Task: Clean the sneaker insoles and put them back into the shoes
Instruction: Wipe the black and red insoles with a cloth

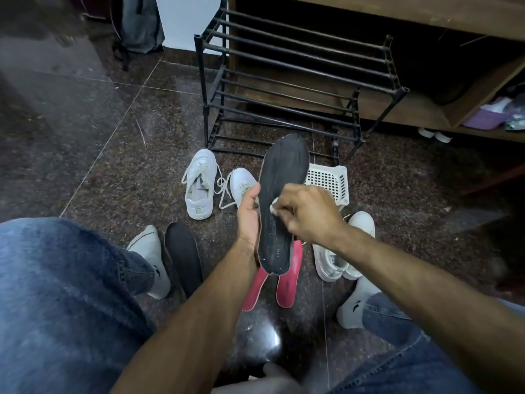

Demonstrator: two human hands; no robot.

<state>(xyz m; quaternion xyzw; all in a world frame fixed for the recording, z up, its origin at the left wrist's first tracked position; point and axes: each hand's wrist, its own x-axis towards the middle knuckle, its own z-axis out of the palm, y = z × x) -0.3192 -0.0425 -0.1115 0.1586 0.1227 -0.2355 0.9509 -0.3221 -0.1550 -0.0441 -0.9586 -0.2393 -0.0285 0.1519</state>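
My left hand (248, 216) grips a black insole (281, 200) by its left edge and holds it upright above the floor. My right hand (308, 213) pinches a small white wipe (273, 209) against the insole's middle. A second black insole (183, 255) lies on the floor by my left foot. Two red insoles (287, 282) lie under the held one. A pair of white sneakers (200, 187) stands ahead on the left, the right one partly hidden behind my left hand. Another white sneaker pair (339, 255) lies to the right.
A black metal shoe rack (298, 81) stands ahead against a wooden cabinet (454, 103). A white plastic basket (331, 182) sits just behind my hands. My jeans-clad legs and white-socked feet (150, 260) flank the work spot on the dark stone floor. A grey bag (140, 24) hangs at far left.
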